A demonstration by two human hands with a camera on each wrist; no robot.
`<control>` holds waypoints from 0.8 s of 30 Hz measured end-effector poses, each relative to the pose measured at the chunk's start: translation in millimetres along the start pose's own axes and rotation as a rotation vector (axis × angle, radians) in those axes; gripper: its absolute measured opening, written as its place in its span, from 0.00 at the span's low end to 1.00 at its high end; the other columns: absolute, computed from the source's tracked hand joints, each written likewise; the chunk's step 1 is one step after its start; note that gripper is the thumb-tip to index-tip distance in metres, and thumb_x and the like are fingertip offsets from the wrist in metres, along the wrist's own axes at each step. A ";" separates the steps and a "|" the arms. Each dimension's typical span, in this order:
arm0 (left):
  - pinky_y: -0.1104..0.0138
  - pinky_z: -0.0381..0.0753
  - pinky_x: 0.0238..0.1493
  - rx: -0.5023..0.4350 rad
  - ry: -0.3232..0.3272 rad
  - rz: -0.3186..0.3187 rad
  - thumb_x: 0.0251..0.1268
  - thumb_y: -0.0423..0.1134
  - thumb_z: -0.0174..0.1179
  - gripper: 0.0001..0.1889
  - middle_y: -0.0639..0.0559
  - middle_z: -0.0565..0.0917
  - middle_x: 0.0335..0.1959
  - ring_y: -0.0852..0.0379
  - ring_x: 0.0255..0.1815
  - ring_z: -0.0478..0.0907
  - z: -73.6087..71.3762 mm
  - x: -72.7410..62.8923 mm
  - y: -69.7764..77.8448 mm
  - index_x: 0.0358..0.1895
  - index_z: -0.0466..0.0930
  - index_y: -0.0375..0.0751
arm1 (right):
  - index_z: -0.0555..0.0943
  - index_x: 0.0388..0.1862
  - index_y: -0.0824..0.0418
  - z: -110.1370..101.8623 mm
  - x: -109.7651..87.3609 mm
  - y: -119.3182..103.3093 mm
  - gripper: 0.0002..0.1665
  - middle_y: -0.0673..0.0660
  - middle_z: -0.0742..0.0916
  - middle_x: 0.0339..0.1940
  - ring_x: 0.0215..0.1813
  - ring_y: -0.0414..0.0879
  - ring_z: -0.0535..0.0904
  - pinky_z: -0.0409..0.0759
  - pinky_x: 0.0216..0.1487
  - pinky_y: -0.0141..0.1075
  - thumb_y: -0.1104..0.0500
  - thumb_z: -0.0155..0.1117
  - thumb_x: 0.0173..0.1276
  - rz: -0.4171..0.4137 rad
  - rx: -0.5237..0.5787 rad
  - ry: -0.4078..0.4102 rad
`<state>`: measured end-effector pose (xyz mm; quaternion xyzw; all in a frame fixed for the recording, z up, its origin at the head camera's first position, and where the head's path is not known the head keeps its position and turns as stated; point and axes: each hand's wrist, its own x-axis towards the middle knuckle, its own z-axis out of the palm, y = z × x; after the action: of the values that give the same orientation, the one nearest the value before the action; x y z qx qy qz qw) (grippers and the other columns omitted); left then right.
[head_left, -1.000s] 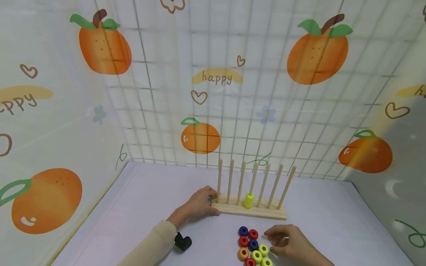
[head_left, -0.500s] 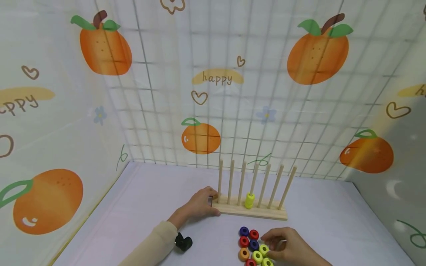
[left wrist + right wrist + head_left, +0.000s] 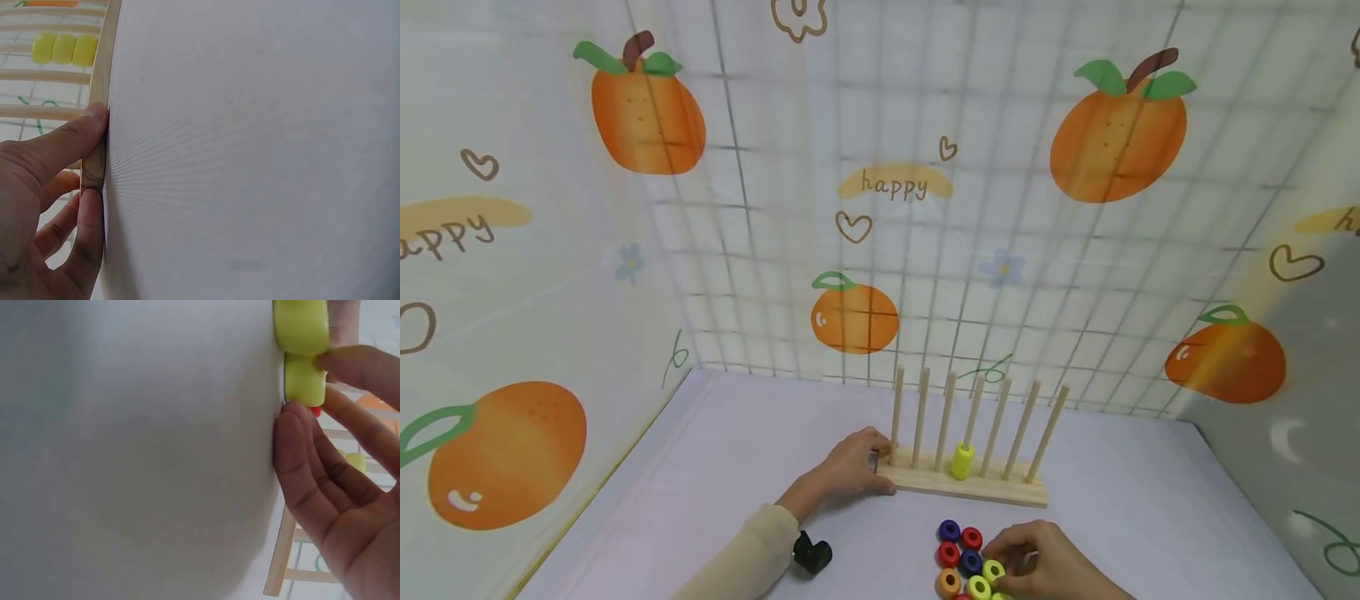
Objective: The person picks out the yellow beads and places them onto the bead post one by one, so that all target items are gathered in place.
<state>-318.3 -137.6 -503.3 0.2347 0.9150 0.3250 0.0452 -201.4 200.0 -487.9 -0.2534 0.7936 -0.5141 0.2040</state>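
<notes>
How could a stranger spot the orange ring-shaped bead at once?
Find the pale wooden peg rack. Nearer the camera lies a cluster of multicoloured ring-shaped beads. The orange ring-shaped bead sits at its left edge, the only orange one visible.

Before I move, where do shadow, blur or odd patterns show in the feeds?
Head: rack clear, a pale light band across the right wall; left wrist: fine ripple lines on the cloth by the left hand; right wrist: grey shading over the cloth by the right hand.
</notes>
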 end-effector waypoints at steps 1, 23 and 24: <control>0.56 0.73 0.60 -0.002 0.001 0.005 0.46 0.52 0.79 0.37 0.56 0.78 0.51 0.52 0.57 0.74 -0.2 -0.1 -0.1 0.60 0.80 0.39 | 0.88 0.43 0.63 0.3 0.1 -0.1 0.11 0.56 0.88 0.37 0.31 0.41 0.81 0.83 0.32 0.34 0.64 0.73 0.61 0.000 -0.012 0.005; 0.55 0.74 0.59 -0.007 0.000 0.015 0.45 0.51 0.80 0.37 0.55 0.78 0.51 0.51 0.56 0.75 -2.0 1.8 1.3 0.60 0.80 0.38 | 0.88 0.41 0.60 -1.7 -5.4 -4.4 0.10 0.49 0.86 0.29 0.29 0.39 0.79 0.82 0.30 0.34 0.60 0.75 0.60 0.008 -0.117 0.092; 0.55 0.73 0.59 -0.008 0.000 0.016 0.45 0.51 0.80 0.37 0.55 0.78 0.51 0.51 0.56 0.75 -1.9 1.6 1.1 0.60 0.80 0.37 | 0.88 0.41 0.61 -2.8 -6.3 -3.9 0.11 0.49 0.86 0.29 0.29 0.38 0.79 0.81 0.30 0.34 0.61 0.76 0.59 0.000 -0.128 0.101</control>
<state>-319.8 -137.2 -501.1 0.2419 0.9117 0.3292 0.0437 -197.3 204.6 -482.8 -0.2398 0.8342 -0.4743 0.1468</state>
